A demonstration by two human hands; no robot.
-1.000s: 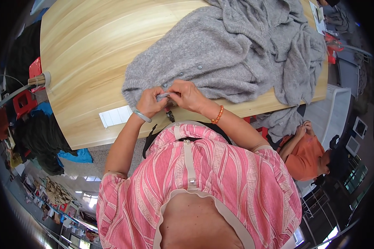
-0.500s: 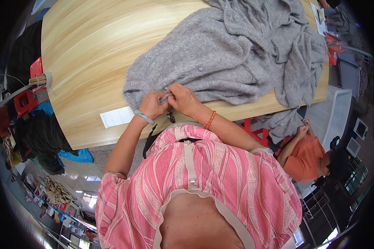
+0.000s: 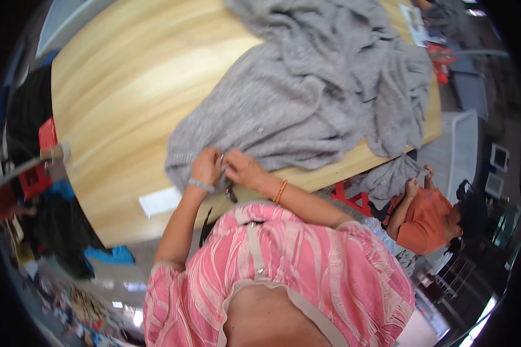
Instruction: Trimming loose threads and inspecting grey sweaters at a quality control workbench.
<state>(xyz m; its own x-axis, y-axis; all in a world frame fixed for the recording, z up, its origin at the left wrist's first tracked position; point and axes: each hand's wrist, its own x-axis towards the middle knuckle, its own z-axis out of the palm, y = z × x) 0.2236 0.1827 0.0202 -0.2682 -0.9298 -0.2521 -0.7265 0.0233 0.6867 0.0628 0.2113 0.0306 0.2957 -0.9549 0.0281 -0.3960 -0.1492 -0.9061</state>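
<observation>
A grey knitted cardigan (image 3: 255, 110) with small shiny buttons lies bunched across the table. At its near left corner, my left hand (image 3: 207, 168) and my right hand (image 3: 246, 171) work close together on the buttoned edge. The left fingers are closed on the knit. My right thumb and fingers pinch the same edge beside a small button (image 3: 222, 157). Just below my hands hangs a small dark object (image 3: 231, 195), too blurred to name.
The pale wooden table (image 3: 121, 115) carries a white paper (image 3: 160, 202) near its front edge. To the right, a person in an orange top (image 3: 425, 220) holds grey knit fabric (image 3: 388, 180). Red stools (image 3: 353, 198), a pale bin (image 3: 454, 150) and dark cloth piles (image 3: 55, 228) surround the table.
My view has shifted, so the table and cardigan sit lower in the picture. Both hands have moved farther onto the cardigan's edge, from a fold below the buttons up to a button.
</observation>
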